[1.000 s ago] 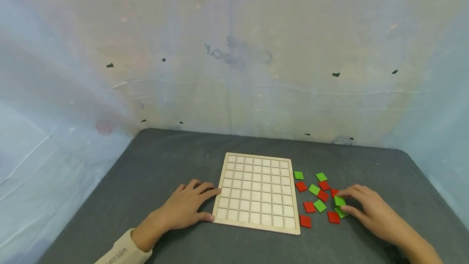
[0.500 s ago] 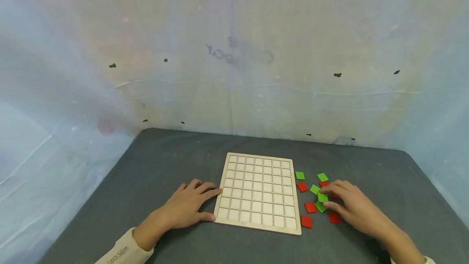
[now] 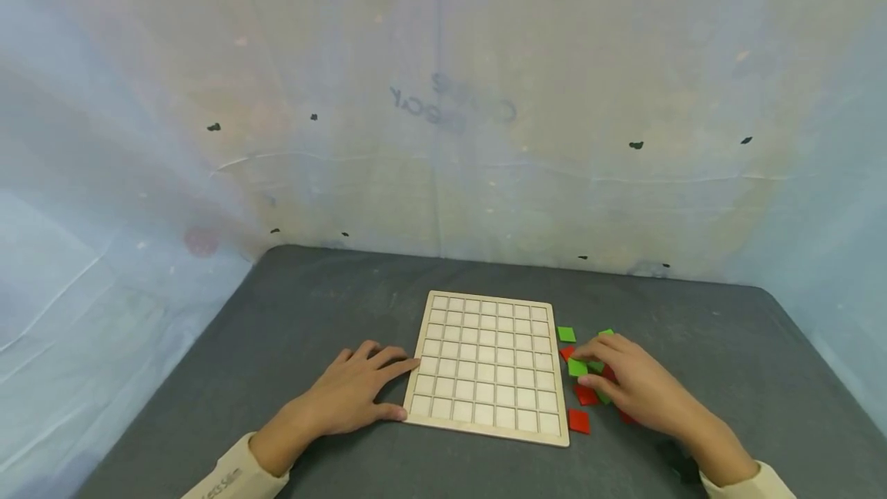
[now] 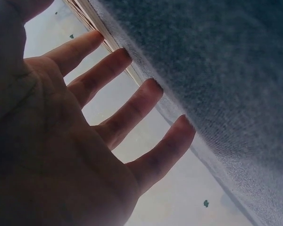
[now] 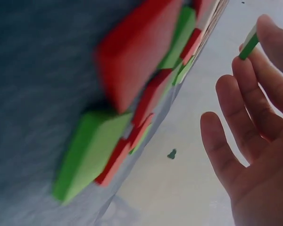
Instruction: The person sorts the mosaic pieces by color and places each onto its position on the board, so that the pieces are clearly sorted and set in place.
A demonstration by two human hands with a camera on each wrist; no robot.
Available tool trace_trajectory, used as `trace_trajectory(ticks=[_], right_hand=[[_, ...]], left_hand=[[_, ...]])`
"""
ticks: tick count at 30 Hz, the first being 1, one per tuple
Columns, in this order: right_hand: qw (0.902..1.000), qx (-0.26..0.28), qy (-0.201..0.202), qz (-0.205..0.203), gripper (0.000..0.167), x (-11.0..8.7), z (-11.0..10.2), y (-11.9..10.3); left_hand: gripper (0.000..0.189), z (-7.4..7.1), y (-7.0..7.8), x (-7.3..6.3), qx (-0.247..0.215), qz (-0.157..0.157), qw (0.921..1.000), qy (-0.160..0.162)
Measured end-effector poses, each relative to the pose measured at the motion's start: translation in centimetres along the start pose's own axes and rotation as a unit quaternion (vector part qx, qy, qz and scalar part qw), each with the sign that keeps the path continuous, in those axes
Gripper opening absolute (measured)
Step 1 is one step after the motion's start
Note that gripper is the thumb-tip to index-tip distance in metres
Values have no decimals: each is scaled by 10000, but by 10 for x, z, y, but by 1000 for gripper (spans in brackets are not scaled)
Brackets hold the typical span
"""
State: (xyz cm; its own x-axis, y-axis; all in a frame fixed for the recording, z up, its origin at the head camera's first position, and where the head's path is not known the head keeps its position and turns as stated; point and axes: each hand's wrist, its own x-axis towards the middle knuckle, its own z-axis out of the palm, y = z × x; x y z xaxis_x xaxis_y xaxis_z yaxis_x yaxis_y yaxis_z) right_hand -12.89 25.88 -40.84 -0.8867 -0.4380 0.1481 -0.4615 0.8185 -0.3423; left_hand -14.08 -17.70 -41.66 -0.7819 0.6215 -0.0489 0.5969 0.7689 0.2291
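Observation:
A wooden grid board (image 3: 485,364) of square cells lies on the dark table, its cells bare. My left hand (image 3: 356,393) rests at the board's left edge, thumb near the lower corner, fingers spread and fairly straight. In the left wrist view the fingers (image 4: 137,108) touch down along that side. My right hand (image 3: 634,383) pinches a green square tile (image 3: 577,367) between thumb and fingers, just right of the board. The right wrist view shows this green tile (image 5: 249,43) held at the fingertips, raised above the table.
Loose red and green tiles lie right of the board, among them a green tile (image 3: 566,334) and two red tiles, one near the lower corner (image 3: 579,421). Several more are partly hidden beneath my right hand. A pale curtain (image 3: 443,137) hangs behind the table (image 3: 333,283).
My right hand has carried the green tile leftward from the far side of the loose tiles toward the board. The left hand and the board have stayed in place.

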Motion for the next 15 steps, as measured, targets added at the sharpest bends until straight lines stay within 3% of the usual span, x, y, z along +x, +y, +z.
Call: trace_trajectory(ticks=[15], right_hand=[[9981, -158, 244, -539, 28, 40, 7, -27]], left_hand=[[75, 5, -7, 0, 6, -39, 9999, -95]])
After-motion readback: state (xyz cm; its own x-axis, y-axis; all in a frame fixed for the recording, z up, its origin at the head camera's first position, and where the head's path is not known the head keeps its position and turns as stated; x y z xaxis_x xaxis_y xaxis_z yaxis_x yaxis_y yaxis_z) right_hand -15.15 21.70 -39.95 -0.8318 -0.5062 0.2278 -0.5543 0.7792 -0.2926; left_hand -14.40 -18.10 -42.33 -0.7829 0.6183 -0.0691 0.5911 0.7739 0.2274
